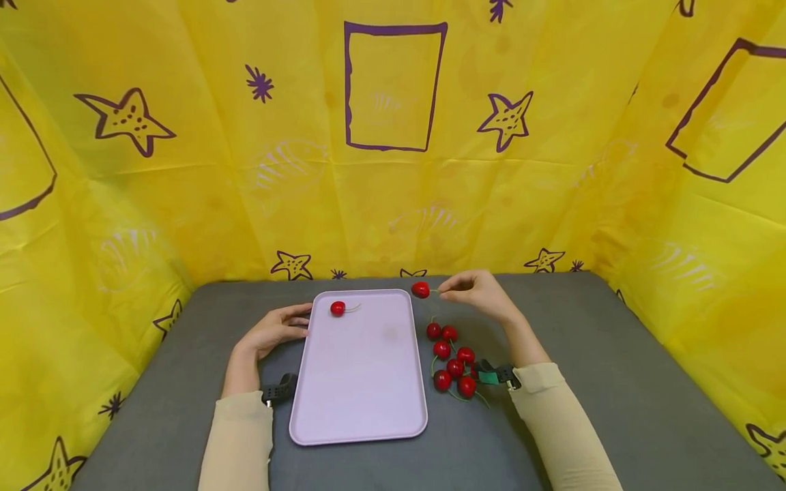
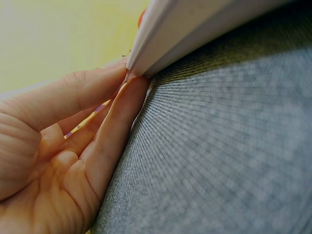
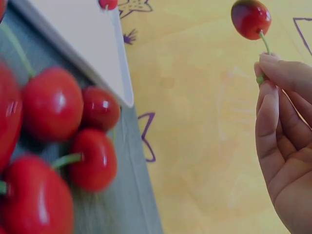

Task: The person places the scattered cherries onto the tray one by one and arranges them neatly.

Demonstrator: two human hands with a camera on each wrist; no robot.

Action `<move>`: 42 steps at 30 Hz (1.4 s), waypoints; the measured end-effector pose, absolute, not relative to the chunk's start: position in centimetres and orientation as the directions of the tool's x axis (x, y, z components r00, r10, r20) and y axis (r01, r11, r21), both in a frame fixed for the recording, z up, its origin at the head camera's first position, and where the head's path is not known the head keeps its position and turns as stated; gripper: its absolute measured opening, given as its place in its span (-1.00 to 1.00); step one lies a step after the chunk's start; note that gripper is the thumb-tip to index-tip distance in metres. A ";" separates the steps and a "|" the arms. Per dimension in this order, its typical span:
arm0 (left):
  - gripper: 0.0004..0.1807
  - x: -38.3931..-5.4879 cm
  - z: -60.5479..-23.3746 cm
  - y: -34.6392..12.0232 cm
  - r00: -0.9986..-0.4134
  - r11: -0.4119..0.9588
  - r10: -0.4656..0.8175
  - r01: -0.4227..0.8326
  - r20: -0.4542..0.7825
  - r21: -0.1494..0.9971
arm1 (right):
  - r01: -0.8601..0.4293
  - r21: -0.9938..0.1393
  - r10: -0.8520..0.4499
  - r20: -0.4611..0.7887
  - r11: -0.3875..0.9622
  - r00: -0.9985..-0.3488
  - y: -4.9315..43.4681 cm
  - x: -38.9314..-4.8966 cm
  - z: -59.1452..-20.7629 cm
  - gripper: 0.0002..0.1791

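Note:
In the head view, my left hand (image 1: 274, 331) rests beside the left edge of a pale lilac tray (image 1: 359, 382), its fingers nearly straight. Up close in the left wrist view, the fingertips (image 2: 134, 92) touch the tray's rim (image 2: 161, 41). My right hand (image 1: 475, 293) pinches the green stem of a red cherry (image 1: 420, 290) between thumb and fingers. That cherry (image 3: 250, 19) hangs off to the side of the fingertips, just past the tray's far right corner. One other cherry (image 1: 338, 309) lies inside the tray near its far left corner.
Several red cherries (image 1: 455, 368) with green stems lie in a loose cluster on the grey table (image 1: 491, 443), right of the tray and below my right forearm. Dark straps (image 1: 280, 389) circle both wrists. A yellow patterned cloth (image 1: 393, 204) encloses the back and sides.

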State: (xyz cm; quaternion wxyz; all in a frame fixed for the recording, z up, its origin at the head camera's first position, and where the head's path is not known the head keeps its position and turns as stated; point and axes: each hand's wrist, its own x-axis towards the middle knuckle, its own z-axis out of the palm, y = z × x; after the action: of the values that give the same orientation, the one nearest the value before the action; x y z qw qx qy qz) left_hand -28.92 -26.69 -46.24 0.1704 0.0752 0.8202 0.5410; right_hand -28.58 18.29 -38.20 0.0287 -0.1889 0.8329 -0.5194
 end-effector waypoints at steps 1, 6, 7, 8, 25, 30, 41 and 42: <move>-0.16 -28.9 -46.2 -26.7 -0.931 0.403 0.306 -0.062 -0.199 0.913 | -0.286 -0.879 -0.345 0.151 0.383 -0.926 18.0 -28.7 -38.2 -0.72; -0.16 -28.8 -46.2 -26.6 -0.931 0.402 0.302 -0.073 -0.207 0.913 | -0.293 -0.886 -0.360 0.159 0.359 -0.919 16.5 -29.2 -38.2 -0.76; -0.16 -28.8 -46.2 -26.6 -0.931 0.400 0.299 -0.077 -0.210 0.913 | -0.293 -0.888 -0.362 0.158 0.354 -0.919 16.2 -29.3 -38.2 -0.75; -0.16 -28.8 -46.1 -26.6 -0.931 0.400 0.298 -0.079 -0.212 0.913 | -0.292 -0.891 -0.365 0.158 0.348 -0.917 15.9 -29.3 -38.2 -0.74; -0.16 -29.0 -46.0 -26.5 -0.936 0.409 0.277 -0.090 -0.218 0.908 | -0.293 -0.911 -0.420 0.153 0.291 -0.894 10.2 -29.8 -38.8 -0.81; -0.16 -29.0 -46.1 -26.5 -0.935 0.408 0.281 -0.089 -0.218 0.909 | -0.310 -0.903 -0.453 0.152 0.299 -0.879 8.5 -29.9 -39.7 -0.79; -0.16 -29.0 -46.2 -26.5 -0.934 0.413 0.276 -0.098 -0.227 0.905 | -0.301 -0.896 -0.470 0.123 0.326 -0.874 5.8 -30.1 -40.9 -0.78; -0.17 -29.0 -46.2 -26.5 -0.934 0.410 0.276 -0.099 -0.227 0.907 | -0.303 -0.898 -0.474 0.125 0.320 -0.872 5.6 -30.2 -41.0 -0.77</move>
State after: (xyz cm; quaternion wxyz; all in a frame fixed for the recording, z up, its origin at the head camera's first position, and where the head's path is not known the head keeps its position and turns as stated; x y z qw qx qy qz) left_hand -29.02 -26.49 -46.24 0.1738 0.0539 0.8214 0.5405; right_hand -30.16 5.58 -41.04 0.0806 -0.2402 0.8085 -0.5312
